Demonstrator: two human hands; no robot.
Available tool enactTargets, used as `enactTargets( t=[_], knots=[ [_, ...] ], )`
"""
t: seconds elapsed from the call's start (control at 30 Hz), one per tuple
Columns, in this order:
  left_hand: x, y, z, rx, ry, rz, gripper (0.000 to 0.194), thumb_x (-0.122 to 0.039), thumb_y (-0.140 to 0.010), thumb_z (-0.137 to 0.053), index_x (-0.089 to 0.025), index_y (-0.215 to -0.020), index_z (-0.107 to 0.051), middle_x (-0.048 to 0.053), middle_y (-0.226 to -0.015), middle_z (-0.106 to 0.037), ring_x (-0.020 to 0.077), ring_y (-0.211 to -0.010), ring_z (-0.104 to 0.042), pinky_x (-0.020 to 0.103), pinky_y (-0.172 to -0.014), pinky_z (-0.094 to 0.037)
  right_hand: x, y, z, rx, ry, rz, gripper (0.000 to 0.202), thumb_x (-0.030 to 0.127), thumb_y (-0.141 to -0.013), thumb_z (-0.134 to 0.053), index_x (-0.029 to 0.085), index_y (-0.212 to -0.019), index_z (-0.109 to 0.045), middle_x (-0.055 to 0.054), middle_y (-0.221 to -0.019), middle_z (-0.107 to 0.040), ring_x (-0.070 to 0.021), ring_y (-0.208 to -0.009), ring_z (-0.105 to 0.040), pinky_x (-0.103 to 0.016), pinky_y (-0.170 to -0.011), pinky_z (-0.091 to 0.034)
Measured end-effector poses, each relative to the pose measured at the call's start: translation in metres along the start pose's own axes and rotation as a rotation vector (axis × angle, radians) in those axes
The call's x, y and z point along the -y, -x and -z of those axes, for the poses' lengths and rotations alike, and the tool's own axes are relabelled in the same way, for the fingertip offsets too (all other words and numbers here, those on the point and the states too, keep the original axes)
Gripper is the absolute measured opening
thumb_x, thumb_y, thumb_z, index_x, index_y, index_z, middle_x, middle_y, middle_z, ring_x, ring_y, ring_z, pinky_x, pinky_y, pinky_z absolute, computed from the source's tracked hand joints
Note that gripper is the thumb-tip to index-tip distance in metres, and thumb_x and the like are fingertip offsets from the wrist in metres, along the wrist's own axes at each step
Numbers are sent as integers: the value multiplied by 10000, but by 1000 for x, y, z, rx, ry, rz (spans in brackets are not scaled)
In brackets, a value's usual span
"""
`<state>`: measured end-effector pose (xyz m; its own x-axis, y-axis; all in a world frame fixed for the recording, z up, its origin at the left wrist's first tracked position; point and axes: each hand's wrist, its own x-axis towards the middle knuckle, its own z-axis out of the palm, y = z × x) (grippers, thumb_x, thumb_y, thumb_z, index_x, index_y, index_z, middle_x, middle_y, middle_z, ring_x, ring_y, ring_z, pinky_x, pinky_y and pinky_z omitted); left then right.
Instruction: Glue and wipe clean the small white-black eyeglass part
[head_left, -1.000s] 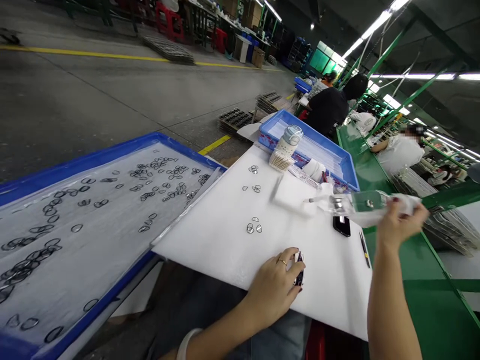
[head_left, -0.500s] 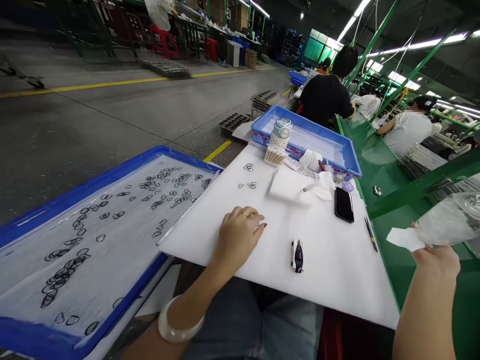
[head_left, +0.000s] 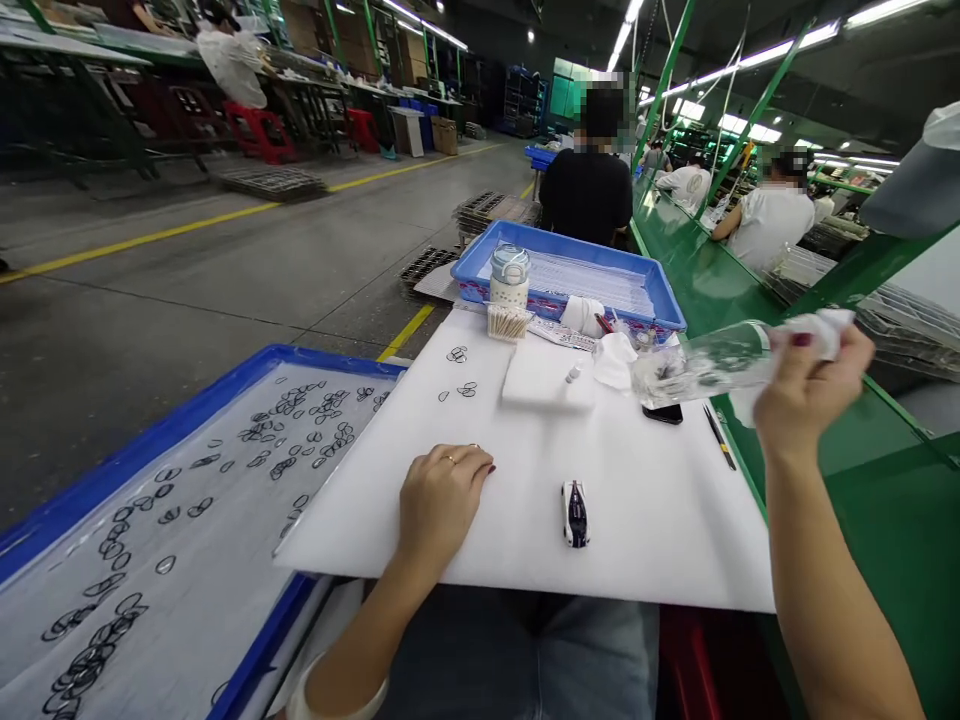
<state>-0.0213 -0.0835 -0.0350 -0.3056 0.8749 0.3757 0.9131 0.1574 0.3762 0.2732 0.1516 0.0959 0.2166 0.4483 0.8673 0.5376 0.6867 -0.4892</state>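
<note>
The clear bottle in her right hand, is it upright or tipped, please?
Tipped: the right hand holds the bottle nearly level, its nozzle end pointing left over the white board.

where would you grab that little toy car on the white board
Take the toy car by its two long sides, coming straight down from above. It lies flat on the white board, long and narrow, nose pointing away, with bare board on both flanks. The left hand rests palm down on the board nearby; the right hand is up holding a clear bottle.

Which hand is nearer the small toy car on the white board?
Left. The left hand rests on the board just left of the toy car; the right hand is raised well off to its right, holding a clear bottle.
</note>
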Motion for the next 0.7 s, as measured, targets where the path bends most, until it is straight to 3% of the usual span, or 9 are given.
enactTargets(
  t=[0.07, 0.13, 0.27, 0.33, 0.4, 0.47, 0.53, 0.6, 0.7],
  knots=[
    [-2, 5, 1, 27, -5, -44, 245, -164, -937, -516, -193, -922, -759, 77, -923, -777, 280, -880, -690, 388, -701, -542, 20, 11, -15, 195, 148, 201, 389, 435, -894, -516, 137, -1143, -542, -179, -1066, -622, -299, -985, -627, -499, -896, -492],
    [-4, 10, 1, 57, -11, -84, 284, -135, -939, -478, -185, -918, -757, 83, -884, -769, 267, -823, -693, 354, -633, -533, 31, 25, -31, 361, 144, 261, 365, 419, -895, -500, 160, -1152, -532, -187, -1139, -611, -317, -1098, -594, -522, -964, -459],
    [-2, 7, 3, 119, -21, -153, 319, -69, -910, -450, -174, -918, -751, 83, -787, -730, 262, -759, -676, 332, -598, -512, 32, 46, -61, 538, 0, 75, 340, 458, -849, -555, 204, -1071, -518, -172, -1176, -606, -316, -1157, -557, -542, -993, -443],
    [0, 0, 3, 150, -14, -179, 311, -61, -894, -464, -186, -842, -743, 73, -740, -701, 256, -713, -658, 321, -573, -491, 31, 41, -70, 529, -18, -13, 270, 467, -869, -532, 214, -960, -504, -138, -1058, -634, -277, -1023, -606, -507, -916, -487],
    [3, -8, 3, 171, 4, -206, 314, -64, -882, -476, -197, -741, -723, 65, -703, -676, 249, -689, -644, 313, -562, -479, 35, 22, -68, 490, -154, -212, 240, 445, -926, -452, 227, -824, -449, -78, -876, -617, -210, -832, -623, -434, -807, -517],
    [5, -14, 4, 174, 31, -227, 320, -71, -877, -478, -197, -690, -706, 67, -702, -676, 252, -693, -642, 317, -563, -482, 46, -1, -54, 442, -375, -472, 287, 393, -973, -363, 246, -727, -361, -5, -703, -522, -141, -648, -570, -368, -720, -512],
    [5, -15, 4, 155, 71, -233, 313, -90, -885, -473, -190, -704, -708, 81, -744, -704, 265, -714, -653, 339, -580, -504, 63, -18, -27, 434, -519, -619, 337, 365, -983, -355, 255, -670, -292, 65, -572, -371, -84, -477, -428, -317, -640, -488],
    [3, -11, 5, 123, 130, -224, 281, -138, -911, -482, -179, -777, -725, 96, -804, -735, 280, -760, -679, 376, -642, -543, 82, -21, 7, 504, -586, -621, 408, 423, -961, -448, 248, -632, -281, 103, -493, -235, -56, -376, -236, -261, -500, -403],
    [-10, 0, 3, 71, 232, -204, 217, -235, -935, -532, -172, -909, -739, 95, -890, -766, 267, -836, -712, 396, -763, -578, 101, 2, 50, 608, -703, -575, 418, 540, -840, -674, 242, -654, -445, 115, -426, -230, -56, -334, -165, -229, -373, -238]
  ],
)
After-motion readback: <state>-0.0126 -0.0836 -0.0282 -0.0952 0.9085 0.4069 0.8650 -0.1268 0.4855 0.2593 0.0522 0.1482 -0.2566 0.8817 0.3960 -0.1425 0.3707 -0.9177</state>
